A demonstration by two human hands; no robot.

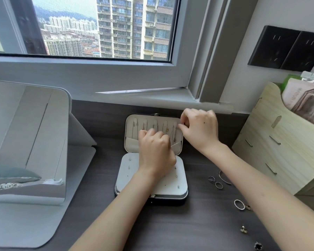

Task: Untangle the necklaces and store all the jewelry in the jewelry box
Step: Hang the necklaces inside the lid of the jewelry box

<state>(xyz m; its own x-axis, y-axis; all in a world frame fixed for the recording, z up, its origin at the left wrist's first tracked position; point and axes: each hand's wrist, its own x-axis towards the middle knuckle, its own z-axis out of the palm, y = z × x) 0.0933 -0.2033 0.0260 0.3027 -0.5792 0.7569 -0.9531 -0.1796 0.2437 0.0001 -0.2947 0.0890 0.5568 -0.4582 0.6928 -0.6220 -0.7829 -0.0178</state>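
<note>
Centre frame: right hand [200, 128] pinches one of the necklaces [174, 135] hung in the jewelry box [131, 144] lid; left hand [156, 151] curled, contents unseen. Chains look light, limp, snag-prone: hold by the clasp

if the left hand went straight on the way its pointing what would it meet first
Probably the necklaces hanging in the jewelry box lid: the left hand points away from the person at them. Depth is unclear; it may already touch.
</note>
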